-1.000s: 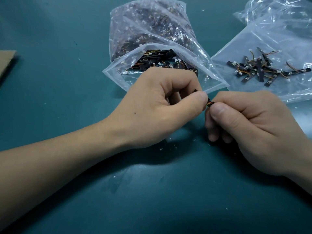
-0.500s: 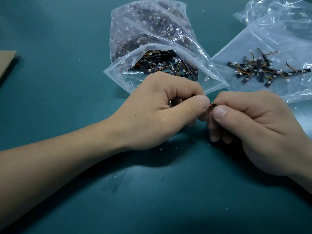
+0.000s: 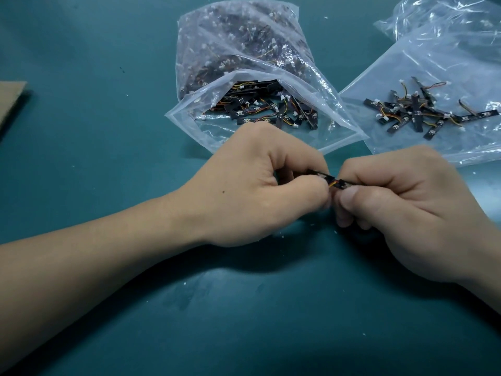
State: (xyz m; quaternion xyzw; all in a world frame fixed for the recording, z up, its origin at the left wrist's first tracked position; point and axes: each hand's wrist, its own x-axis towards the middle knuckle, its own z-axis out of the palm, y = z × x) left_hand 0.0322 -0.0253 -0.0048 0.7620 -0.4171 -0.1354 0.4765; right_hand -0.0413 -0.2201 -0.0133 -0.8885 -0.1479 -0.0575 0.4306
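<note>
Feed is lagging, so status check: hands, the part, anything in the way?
Both busy: left hand and right hand pinch one black wired strip between them. Close behind them, open bag of strips. Nothing blocking.

2 hands (image 3: 260, 191) (image 3: 406, 213), 1 PCB strip (image 3: 336, 183), 2 piles (image 3: 271, 109) (image 3: 423, 112)

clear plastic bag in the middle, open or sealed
Open: the clear plastic bag gapes at its near end, small black wired strips showing inside.

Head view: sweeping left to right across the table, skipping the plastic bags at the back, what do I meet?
Cardboard piece → left hand → black wired strip, pinched between the fingers of both hands → right hand.
</note>
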